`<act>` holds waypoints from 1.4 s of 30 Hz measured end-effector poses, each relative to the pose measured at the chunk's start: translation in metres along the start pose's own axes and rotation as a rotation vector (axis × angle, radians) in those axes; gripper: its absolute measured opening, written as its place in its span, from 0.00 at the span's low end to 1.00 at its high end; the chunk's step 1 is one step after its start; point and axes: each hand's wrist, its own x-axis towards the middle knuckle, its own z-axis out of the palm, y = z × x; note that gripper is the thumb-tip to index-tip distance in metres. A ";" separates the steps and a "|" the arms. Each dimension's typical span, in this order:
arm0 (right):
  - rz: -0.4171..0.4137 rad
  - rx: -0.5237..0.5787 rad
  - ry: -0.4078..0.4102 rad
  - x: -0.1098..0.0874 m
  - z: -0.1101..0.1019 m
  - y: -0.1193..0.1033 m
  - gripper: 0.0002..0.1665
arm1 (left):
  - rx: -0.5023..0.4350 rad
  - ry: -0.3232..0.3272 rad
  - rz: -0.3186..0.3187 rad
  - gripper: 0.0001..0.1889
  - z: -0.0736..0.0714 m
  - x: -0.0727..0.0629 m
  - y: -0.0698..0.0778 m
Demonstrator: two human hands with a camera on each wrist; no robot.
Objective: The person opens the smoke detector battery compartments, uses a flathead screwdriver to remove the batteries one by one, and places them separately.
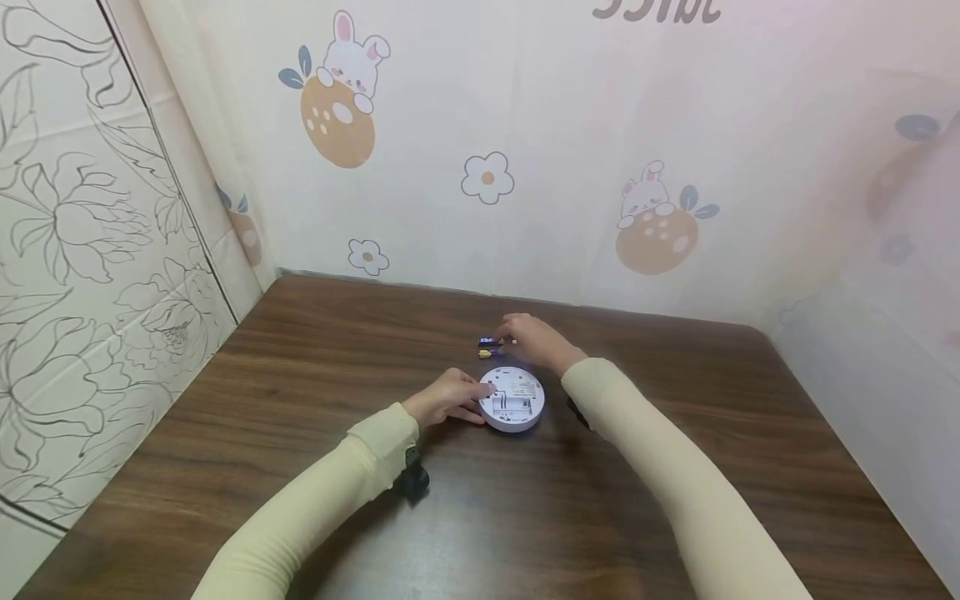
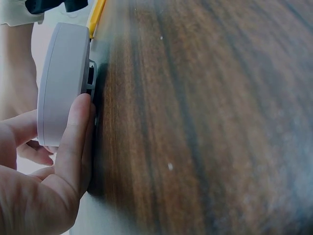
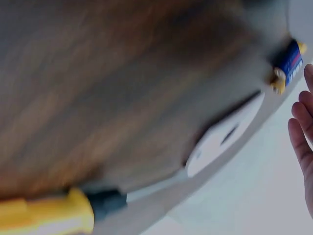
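Observation:
A round white device (image 1: 517,385) with an uncovered battery compartment faces up on the table. My left hand (image 1: 450,395) holds its left rim, thumb over the top face and fingers at the side. Seen from the left wrist, the left hand (image 2: 54,196) grips the device's thick side wall (image 2: 63,88). Just beyond the device lie a blue battery (image 1: 488,341) and another with a yellow end (image 1: 485,354). My right hand (image 1: 531,340) reaches over them, partly covering both. In the right wrist view its relaxed fingers (image 3: 299,132) stand beside the batteries (image 3: 290,63), apart from them.
The right wrist view shows a yellow-handled screwdriver (image 3: 54,213) and a small flat white cover (image 3: 225,137) on the wooden table (image 1: 315,350); the right arm hides both from the head view. A patterned cloth (image 1: 562,167) hangs behind the table's far edge.

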 end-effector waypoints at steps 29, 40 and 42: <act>0.416 0.072 -0.126 -0.020 0.005 0.054 0.48 | -0.006 0.008 0.005 0.13 -0.001 0.005 -0.004; 0.313 0.087 -0.051 -0.022 0.007 0.052 0.38 | -0.014 0.013 0.008 0.12 0.000 0.005 -0.001; 0.292 0.088 -0.035 -0.022 0.007 0.052 0.36 | -0.013 0.013 0.005 0.12 -0.001 0.006 -0.001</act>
